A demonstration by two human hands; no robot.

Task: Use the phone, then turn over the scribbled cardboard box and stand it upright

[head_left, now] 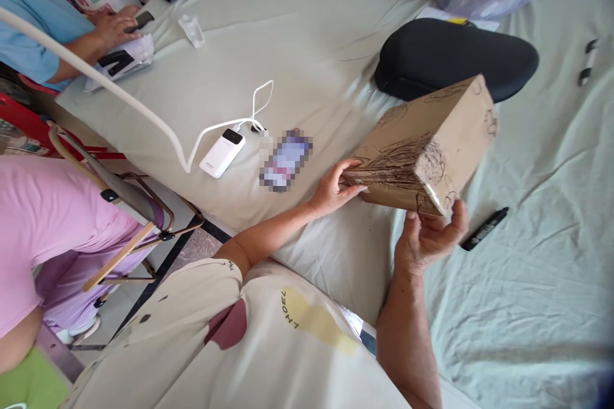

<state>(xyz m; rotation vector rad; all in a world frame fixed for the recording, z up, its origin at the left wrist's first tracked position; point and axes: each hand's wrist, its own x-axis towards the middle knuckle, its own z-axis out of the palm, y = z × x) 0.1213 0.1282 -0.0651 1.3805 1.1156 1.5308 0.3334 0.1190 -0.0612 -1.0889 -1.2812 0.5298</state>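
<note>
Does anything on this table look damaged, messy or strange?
Yes: the brown cardboard box, held tilted between the left hand and right hand, is covered in dark scribbles. A black marker pen lies loose on the wrinkled pale green cloth beside it.

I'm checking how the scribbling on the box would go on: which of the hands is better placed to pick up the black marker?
The right hand, probably. It cups the cardboard box at its near corner, and the marker lies on the sheet just beside it. The left hand grips the box's far end, away from the marker.
</note>
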